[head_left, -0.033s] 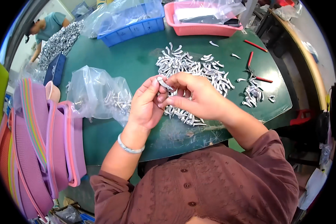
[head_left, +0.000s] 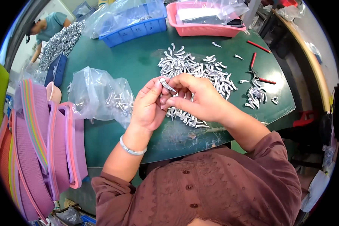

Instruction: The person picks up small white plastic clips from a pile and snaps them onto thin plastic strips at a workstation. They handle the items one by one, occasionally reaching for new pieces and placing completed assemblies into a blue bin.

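Observation:
A small curved silver metal piece, horn-shaped with a studded surface, is pinched between the thumb and fingers of my left hand. From the other side my right hand has its fingers closed about the piece's lower, pointed end; its fingertips partly hide that end. Just beyond and beneath my hands spreads a loose pile of similar silver curved pieces on the green table. A clear plastic bag with small metal parts in it lies left of my left hand.
Red-handled pliers lie at the right beside a smaller heap of silver pieces. A blue crate and a pink basket stand at the back. Stacked purple baskets line the left. A person bends near a metal-parts heap far left.

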The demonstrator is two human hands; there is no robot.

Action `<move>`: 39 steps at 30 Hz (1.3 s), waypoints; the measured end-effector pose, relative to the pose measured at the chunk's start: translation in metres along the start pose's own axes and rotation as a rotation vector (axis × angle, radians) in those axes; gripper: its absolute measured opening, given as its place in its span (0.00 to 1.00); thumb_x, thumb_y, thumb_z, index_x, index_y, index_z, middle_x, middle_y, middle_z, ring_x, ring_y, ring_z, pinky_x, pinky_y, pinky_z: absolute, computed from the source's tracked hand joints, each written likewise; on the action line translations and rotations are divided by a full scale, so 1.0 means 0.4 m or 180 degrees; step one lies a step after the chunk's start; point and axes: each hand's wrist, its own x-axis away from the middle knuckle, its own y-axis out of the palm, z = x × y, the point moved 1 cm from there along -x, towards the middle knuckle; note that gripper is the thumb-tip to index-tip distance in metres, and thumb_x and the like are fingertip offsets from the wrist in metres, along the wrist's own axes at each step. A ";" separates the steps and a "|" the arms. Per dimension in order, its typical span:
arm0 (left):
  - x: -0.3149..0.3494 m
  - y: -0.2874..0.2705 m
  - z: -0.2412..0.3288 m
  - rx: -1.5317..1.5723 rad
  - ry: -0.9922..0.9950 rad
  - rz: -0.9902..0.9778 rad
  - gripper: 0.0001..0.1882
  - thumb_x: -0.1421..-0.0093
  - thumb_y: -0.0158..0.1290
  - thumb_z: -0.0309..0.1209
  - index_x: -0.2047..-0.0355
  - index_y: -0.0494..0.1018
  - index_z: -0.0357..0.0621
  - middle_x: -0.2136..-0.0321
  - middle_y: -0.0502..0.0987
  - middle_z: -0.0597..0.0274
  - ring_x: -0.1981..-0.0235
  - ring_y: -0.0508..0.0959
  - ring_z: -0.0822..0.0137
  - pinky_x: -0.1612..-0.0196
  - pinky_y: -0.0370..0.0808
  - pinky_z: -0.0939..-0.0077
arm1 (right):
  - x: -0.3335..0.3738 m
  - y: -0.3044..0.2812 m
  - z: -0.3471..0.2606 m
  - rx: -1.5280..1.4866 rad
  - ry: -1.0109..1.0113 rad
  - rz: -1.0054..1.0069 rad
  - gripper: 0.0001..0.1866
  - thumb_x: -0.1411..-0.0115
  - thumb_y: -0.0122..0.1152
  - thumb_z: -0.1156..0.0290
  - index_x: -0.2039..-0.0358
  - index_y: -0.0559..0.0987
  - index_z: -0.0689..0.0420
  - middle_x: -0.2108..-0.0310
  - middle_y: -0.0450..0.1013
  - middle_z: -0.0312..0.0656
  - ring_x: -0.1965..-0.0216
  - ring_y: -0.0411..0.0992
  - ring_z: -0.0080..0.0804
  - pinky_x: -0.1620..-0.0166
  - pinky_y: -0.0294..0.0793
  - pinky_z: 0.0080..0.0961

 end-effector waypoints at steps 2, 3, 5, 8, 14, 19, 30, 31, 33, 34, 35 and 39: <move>0.000 -0.004 -0.006 -0.0006 -0.0011 -0.0025 0.09 0.41 0.42 0.30 0.65 0.68 0.39 0.79 0.68 0.68 0.81 0.62 0.79 0.79 0.59 0.88 | -0.003 0.020 0.027 -0.0252 0.0021 0.0129 0.09 0.51 0.57 0.74 0.72 0.68 0.64 0.79 0.70 0.41 0.78 0.69 0.23 0.75 0.68 0.19; 0.003 -0.005 -0.008 -0.0042 0.0008 0.0040 0.09 0.42 0.42 0.30 0.65 0.69 0.39 0.79 0.68 0.68 0.81 0.62 0.79 0.79 0.59 0.88 | -0.004 0.026 0.034 -0.0695 0.0289 0.0188 0.07 0.50 0.56 0.75 0.73 0.69 0.64 0.79 0.70 0.39 0.78 0.69 0.20 0.75 0.68 0.17; 0.008 -0.012 -0.015 -0.0068 0.0008 0.0106 0.09 0.42 0.42 0.30 0.65 0.69 0.39 0.79 0.68 0.68 0.81 0.62 0.79 0.79 0.59 0.88 | 0.000 0.033 0.055 -0.1135 0.0575 0.0257 0.05 0.49 0.55 0.77 0.74 0.69 0.64 0.80 0.70 0.38 0.78 0.68 0.18 0.75 0.67 0.15; 0.017 -0.019 -0.025 -0.0384 0.0047 0.0346 0.09 0.42 0.42 0.26 0.63 0.70 0.38 0.77 0.70 0.67 0.82 0.63 0.80 0.80 0.59 0.88 | 0.016 0.038 0.086 -0.1271 0.0801 0.0378 0.03 0.49 0.52 0.78 0.74 0.70 0.64 0.81 0.68 0.35 0.79 0.66 0.15 0.76 0.66 0.12; 0.022 -0.030 -0.037 -0.0772 -0.0008 0.0547 0.09 0.44 0.44 0.24 0.63 0.70 0.38 0.77 0.72 0.67 0.82 0.63 0.82 0.80 0.59 0.90 | 0.032 0.046 0.109 -0.0678 0.0682 0.0481 0.04 0.51 0.54 0.77 0.75 0.70 0.63 0.83 0.67 0.34 0.80 0.63 0.14 0.78 0.64 0.13; 0.022 -0.035 -0.040 -0.0825 0.0002 0.0570 0.09 0.46 0.45 0.23 0.64 0.71 0.38 0.77 0.71 0.68 0.83 0.62 0.83 0.80 0.59 0.91 | 0.032 0.051 0.103 -0.0323 0.0572 0.0442 0.02 0.51 0.53 0.78 0.75 0.70 0.63 0.83 0.66 0.34 0.82 0.63 0.14 0.79 0.64 0.14; 0.024 -0.037 -0.039 -0.0902 -0.0081 0.0735 0.08 0.47 0.47 0.24 0.65 0.71 0.39 0.79 0.71 0.69 0.83 0.62 0.84 0.80 0.59 0.92 | 0.038 0.061 0.117 -0.0169 0.0482 0.0453 0.03 0.52 0.56 0.78 0.75 0.72 0.62 0.82 0.69 0.34 0.80 0.64 0.14 0.77 0.65 0.12; 0.024 -0.038 -0.039 -0.0890 -0.0074 0.0729 0.08 0.47 0.47 0.24 0.65 0.71 0.39 0.79 0.71 0.69 0.83 0.62 0.84 0.80 0.59 0.92 | 0.038 0.061 0.116 -0.0169 0.0484 0.0452 0.03 0.52 0.56 0.78 0.75 0.72 0.62 0.82 0.69 0.34 0.80 0.64 0.14 0.77 0.65 0.12; 0.024 -0.039 -0.041 -0.0873 -0.0067 0.0718 0.08 0.47 0.47 0.24 0.65 0.71 0.39 0.79 0.71 0.69 0.83 0.62 0.84 0.80 0.59 0.92 | 0.037 0.062 0.116 -0.0151 0.0462 0.0474 0.03 0.52 0.56 0.78 0.75 0.72 0.62 0.82 0.69 0.34 0.81 0.65 0.14 0.78 0.65 0.12; 0.024 -0.040 -0.042 -0.0884 -0.0073 0.0735 0.08 0.47 0.48 0.24 0.65 0.71 0.39 0.79 0.71 0.69 0.83 0.62 0.84 0.80 0.59 0.92 | 0.037 0.063 0.117 -0.0148 0.0463 0.0474 0.03 0.52 0.56 0.78 0.75 0.72 0.62 0.82 0.69 0.34 0.81 0.65 0.14 0.78 0.65 0.12; 0.024 -0.041 -0.042 -0.0897 -0.0077 0.0753 0.08 0.47 0.48 0.24 0.65 0.72 0.39 0.79 0.71 0.69 0.83 0.62 0.84 0.80 0.59 0.92 | 0.037 0.063 0.117 -0.0154 0.0442 0.0483 0.03 0.52 0.56 0.78 0.75 0.72 0.62 0.82 0.69 0.34 0.81 0.65 0.15 0.78 0.65 0.12; 0.024 -0.040 -0.041 -0.0891 -0.0066 0.0712 0.08 0.47 0.48 0.23 0.66 0.72 0.39 0.79 0.71 0.70 0.83 0.62 0.84 0.80 0.58 0.93 | 0.038 0.063 0.116 -0.0196 0.0463 0.0466 0.03 0.52 0.56 0.78 0.75 0.72 0.62 0.82 0.69 0.34 0.81 0.65 0.15 0.78 0.65 0.12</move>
